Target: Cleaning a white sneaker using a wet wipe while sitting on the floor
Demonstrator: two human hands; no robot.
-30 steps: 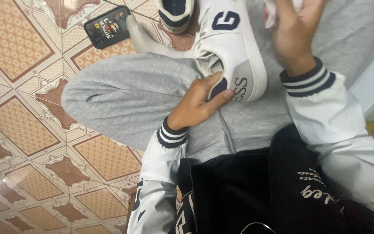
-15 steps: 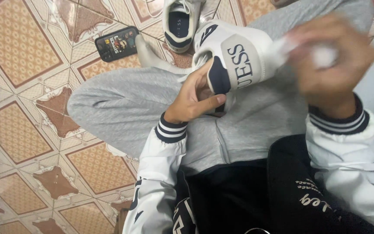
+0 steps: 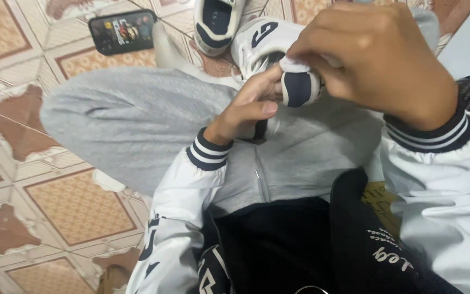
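- While the white sneaker rests heel-up on the lap in grey sweatpants, the left hand steadies it, its grip closed about the heel with the thumb just below the navy heel tab.
- The right hand has its grip pinched shut on a small white cloth, pressed against the top of that tab.
- Judging from this, wiping is underway at the heel; the rest of the shoe looks clean, though much is hidden.
- A second sneaker and a phone lie on the tiled floor, apart from both hands.
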